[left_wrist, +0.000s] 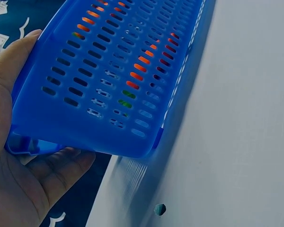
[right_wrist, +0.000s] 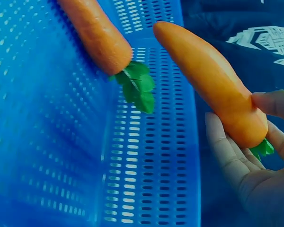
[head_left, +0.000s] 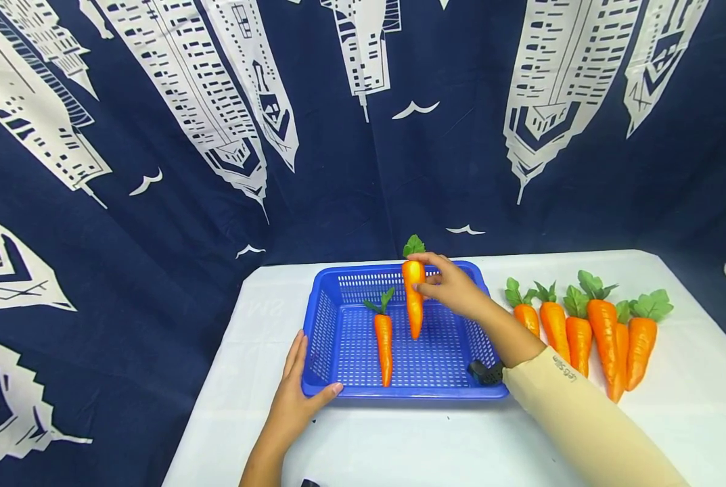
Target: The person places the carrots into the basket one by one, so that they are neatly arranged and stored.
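Observation:
A blue perforated plastic basket (head_left: 411,392) stands on the white table. My right hand (head_left: 450,287) pinches an orange carrot (head_left: 414,304) near its leafy top, thumb on one side and fingers on the other. That carrot hangs tip down over the basket's back part. A thinner carrot (head_left: 384,348) lies inside, left of the middle, leaves toward the back. With fingers spread, my left hand (head_left: 294,392) rests at the basket's front left corner. Its thumb (left_wrist: 23,49) lies along the rim while the other fingers (left_wrist: 68,172) touch the left side.
Several more carrots (head_left: 603,338) with green leaves lie in a row on the table (head_left: 691,379), right of the basket, partly behind my right forearm. A black device (head_left: 486,372) shows by the right wrist. Dark blue cloth (head_left: 338,176) with white buildings hangs behind.

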A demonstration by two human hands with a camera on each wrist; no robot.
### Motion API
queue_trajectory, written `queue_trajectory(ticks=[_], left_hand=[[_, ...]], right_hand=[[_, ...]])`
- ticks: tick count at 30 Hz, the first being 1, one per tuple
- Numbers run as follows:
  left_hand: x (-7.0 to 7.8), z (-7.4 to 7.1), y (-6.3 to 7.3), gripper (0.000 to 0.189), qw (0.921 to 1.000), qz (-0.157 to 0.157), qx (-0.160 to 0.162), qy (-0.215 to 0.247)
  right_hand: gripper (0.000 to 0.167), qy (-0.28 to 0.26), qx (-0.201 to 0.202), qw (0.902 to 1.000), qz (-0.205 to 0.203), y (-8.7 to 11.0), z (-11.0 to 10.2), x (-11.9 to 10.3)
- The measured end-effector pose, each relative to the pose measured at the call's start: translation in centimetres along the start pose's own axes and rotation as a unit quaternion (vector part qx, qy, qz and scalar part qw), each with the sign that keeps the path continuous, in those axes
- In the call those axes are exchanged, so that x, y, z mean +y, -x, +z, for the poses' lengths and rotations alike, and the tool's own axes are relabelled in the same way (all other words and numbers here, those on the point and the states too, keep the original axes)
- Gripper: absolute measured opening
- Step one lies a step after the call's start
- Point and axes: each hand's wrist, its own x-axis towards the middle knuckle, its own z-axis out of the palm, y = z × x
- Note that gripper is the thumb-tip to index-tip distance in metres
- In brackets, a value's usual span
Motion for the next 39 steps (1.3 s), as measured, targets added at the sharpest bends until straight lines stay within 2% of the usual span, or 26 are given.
queue_trajectory(ticks=[10,20,26,34,39], left_hand=[[0.0,0.0,0.0,0.111,1.0000,-0.003,-0.001,-0.006],[-0.2,0.0,0.0,0.111,1.0000,0.001,0.004,-0.005],[-0.2,0.1,-0.1,0.110,1.0000,0.002,0.002,-0.003],[-0.2,0.2,-0.1,0.111,1.0000,0.001,-0.001,0.000],[-0.1,0.2,-0.1,0.110,1.0000,-0.001,0.002,-0.004]], right_hand=[[0.054,-0.005,-0.043,0.9985,0.033,-0.8,1.1,1.5],[0.050,-0.002,-0.088,0.9929,0.081,-1.1,2.6,2.8],[0.047,0.023,-0.114,0.9872,0.109,-1.0,2.9,3.8],[0.048,0.044,-0.154,0.9806,0.114,-0.8,3.0,4.5],[0.048,0.088,-0.162,0.9763,0.113,-0.8,3.1,4.6]])
